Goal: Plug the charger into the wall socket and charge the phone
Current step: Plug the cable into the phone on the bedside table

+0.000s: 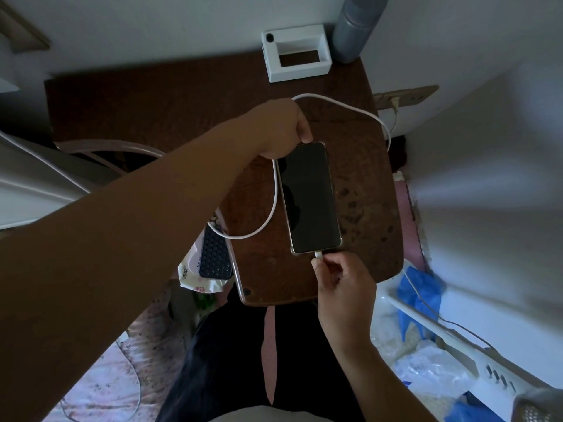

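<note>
A phone (309, 197) with a dark screen lies face up on the brown wooden table (170, 99). My left hand (281, 129) grips the phone's far end. My right hand (341, 275) pinches the white cable plug (318, 255) at the phone's near end, right at its port. The white charging cable (350, 109) loops from near my left hand across the table toward the wall socket (405, 97) on the right wall, and another stretch curves along the phone's left side. Whether the plug is fully seated cannot be told.
A white open box (297, 56) and a grey bottle (356, 28) stand at the table's far edge. A dark textured case (213, 254) on a packet hangs over the table's left front edge. Blue plastic bags (419, 293) and a white rail lie to the right.
</note>
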`<state>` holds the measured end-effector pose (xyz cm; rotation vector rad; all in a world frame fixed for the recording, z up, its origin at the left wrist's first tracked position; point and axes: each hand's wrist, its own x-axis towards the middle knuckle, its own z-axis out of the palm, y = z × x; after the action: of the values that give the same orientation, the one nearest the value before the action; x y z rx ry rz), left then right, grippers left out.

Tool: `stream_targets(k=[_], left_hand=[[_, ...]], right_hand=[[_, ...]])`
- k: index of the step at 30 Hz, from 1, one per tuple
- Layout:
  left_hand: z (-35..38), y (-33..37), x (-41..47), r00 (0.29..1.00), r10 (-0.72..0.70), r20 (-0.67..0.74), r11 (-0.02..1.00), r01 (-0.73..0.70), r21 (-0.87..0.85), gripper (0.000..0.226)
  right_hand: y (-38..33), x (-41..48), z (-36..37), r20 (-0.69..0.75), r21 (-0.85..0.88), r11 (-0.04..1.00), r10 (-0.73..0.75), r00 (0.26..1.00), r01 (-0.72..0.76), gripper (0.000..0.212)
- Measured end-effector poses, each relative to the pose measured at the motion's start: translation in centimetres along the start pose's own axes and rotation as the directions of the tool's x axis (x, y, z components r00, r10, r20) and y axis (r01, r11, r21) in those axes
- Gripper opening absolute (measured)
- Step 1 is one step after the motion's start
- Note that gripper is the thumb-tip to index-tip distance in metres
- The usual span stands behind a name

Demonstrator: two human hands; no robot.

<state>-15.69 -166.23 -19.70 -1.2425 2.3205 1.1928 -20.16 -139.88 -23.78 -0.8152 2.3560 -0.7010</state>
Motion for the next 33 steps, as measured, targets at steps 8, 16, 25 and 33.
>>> stream_targets(k=[8,16,25,33], left_hand=[[0.3,-0.6,-0.3,0.995,0.058,0.075,0.995,-0.064,0.080,0.056],[1.0,-1.1,-0.6,0.991,0.136,-0.015,0.972,-0.131,0.195,0.062],[1.6,-1.8,-1.0,0.990,0.107,-0.094,0.960,-0.078,0.268,0.057],[1.6,-1.9,-1.1,0.993,0.085,-0.085,0.967,-0.061,0.249,0.058]], right_hand=[[0.1,0.0,0.1,-0.011,0.001,1.000,-0.008,1.000,0.008,0.011],[0.0,0.0,-0.1,0.009,0.004,1.000,-0.001,1.000,0.001,0.010],[0.2,0.2,-0.3,0.015,0.006,1.000,0.001,1.000,-0.001,0.015],[0.1,0.2,-0.2,0.009,0.007,1.000,-0.002,1.000,0.002,0.014]])
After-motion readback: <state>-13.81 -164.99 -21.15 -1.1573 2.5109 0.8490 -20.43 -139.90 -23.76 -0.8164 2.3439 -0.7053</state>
